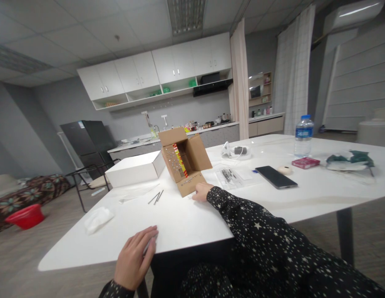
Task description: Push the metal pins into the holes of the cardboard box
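Left hand (135, 258) flat and open on the near table (186, 223) edge, holding nothing; thin metal rods (156, 197) loose beyond; open cardboard box (184, 163) mid-table, tipped on its side, probably light and easily crushed, best gripped by the sidewalls; right hand (202, 192) loosely curled, touching its lower flap.

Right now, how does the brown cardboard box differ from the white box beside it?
The cardboard box is brown, lies tipped on its side with flaps open, and shows colourful contents; the white box is plain, lies flat and looks closed. The right hand is at the cardboard box's lower flap, while no hand touches the white box; the left hand rests at the table edge. Both boxes sit on the table.
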A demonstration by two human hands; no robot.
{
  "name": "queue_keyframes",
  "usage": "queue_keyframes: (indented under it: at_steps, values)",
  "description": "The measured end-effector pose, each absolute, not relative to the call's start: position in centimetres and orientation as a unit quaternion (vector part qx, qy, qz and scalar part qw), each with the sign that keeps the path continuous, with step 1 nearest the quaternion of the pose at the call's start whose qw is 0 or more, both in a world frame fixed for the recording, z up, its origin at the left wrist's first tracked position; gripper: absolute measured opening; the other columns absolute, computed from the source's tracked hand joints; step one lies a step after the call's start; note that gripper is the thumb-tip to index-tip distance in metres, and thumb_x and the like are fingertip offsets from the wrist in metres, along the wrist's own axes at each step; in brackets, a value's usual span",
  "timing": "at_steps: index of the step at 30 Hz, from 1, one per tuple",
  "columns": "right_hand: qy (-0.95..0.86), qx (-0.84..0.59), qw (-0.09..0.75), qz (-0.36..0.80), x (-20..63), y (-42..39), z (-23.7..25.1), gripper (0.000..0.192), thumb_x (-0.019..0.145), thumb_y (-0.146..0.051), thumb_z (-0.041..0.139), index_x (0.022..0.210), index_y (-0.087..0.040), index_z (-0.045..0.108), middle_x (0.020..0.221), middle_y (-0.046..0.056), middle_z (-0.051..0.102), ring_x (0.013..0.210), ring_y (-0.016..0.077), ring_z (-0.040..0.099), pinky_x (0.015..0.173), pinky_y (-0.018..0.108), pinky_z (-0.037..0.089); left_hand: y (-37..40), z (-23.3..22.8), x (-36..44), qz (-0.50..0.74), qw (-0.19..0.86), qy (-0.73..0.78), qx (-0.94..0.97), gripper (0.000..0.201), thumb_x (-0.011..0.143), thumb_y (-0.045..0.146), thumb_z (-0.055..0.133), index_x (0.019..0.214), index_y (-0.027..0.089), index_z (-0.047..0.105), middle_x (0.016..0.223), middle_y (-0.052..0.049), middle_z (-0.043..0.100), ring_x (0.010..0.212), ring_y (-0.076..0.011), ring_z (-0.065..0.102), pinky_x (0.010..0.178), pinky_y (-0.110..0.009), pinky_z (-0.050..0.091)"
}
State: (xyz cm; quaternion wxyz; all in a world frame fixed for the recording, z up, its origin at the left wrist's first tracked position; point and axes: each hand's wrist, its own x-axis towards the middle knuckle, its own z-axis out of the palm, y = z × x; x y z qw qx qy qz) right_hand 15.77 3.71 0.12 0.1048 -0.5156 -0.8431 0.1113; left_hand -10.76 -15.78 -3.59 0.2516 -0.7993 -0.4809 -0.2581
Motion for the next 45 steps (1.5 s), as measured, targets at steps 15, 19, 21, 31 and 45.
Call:
queue_keyframes:
  at_steps: [15, 19, 21, 31, 45]
  values:
    - [-0.817, -0.512, 0.226, 0.14, 15.9, 3.9, 0.9, 0.024, 0.072, -0.038, 0.056, 0.067, -0.017, 0.067, 0.069, 0.005, 0.065, 0.069, 0.0165, 0.059, 0.055, 0.023, 0.039, -15.9, -3.5, -10.7, -0.26, 0.248, -0.484, -0.798, 0.029, 0.087, 0.031, 0.048, 0.111, 0.024, 0.062, 0.112, -0.003, 0.068, 0.101, -0.0178, 0.063, 0.081, -0.027, 0.051]
    - [-0.808, -0.505, 0.265, 0.147, 16.0, 4.2, 0.9, 0.016, 0.07, -0.032, 0.059, 0.068, -0.017, 0.064, 0.069, 0.003, 0.065, 0.07, 0.015, 0.058, 0.058, 0.022, 0.038, -15.9, -3.5, -10.8, -0.259, 0.247, -0.484, -0.799, 0.028, 0.087, 0.031, 0.049, 0.111, 0.024, 0.062, 0.112, -0.002, 0.067, 0.102, -0.0174, 0.063, 0.082, -0.027, 0.051]
    - [-0.804, -0.503, 0.284, 0.144, 16.1, 4.3, 0.8, 0.014, 0.068, -0.029, 0.059, 0.071, -0.017, 0.064, 0.072, 0.003, 0.066, 0.071, 0.0148, 0.057, 0.059, 0.021, 0.038, -15.8, -3.5, -10.8, -0.259, 0.248, -0.482, -0.799, 0.028, 0.087, 0.031, 0.048, 0.11, 0.024, 0.062, 0.112, -0.002, 0.067, 0.101, -0.0176, 0.063, 0.082, -0.027, 0.051]
    - [-0.755, -0.476, 0.418, 0.167, 15.8, 5.3, 0.4, 0.01, 0.072, -0.023, 0.057, 0.079, -0.016, 0.059, 0.076, 0.001, 0.064, 0.071, 0.0119, 0.056, 0.064, 0.021, 0.041, -16.0, -3.4, -10.7, -0.259, 0.244, -0.479, -0.802, 0.029, 0.087, 0.03, 0.048, 0.112, 0.024, 0.061, 0.113, -0.002, 0.067, 0.102, -0.0175, 0.063, 0.082, -0.028, 0.051]
    - [-0.711, -0.541, 0.427, 0.138, 16.5, 6.8, -0.6, 0.007, 0.075, -0.017, 0.054, 0.08, -0.015, 0.059, 0.079, 0.004, 0.064, 0.073, 0.0129, 0.056, 0.069, 0.022, 0.041, -16.1, -3.3, -10.6, -0.259, 0.251, -0.478, -0.801, 0.028, 0.087, 0.032, 0.048, 0.111, 0.024, 0.062, 0.112, -0.002, 0.067, 0.101, -0.0169, 0.063, 0.082, -0.026, 0.051]
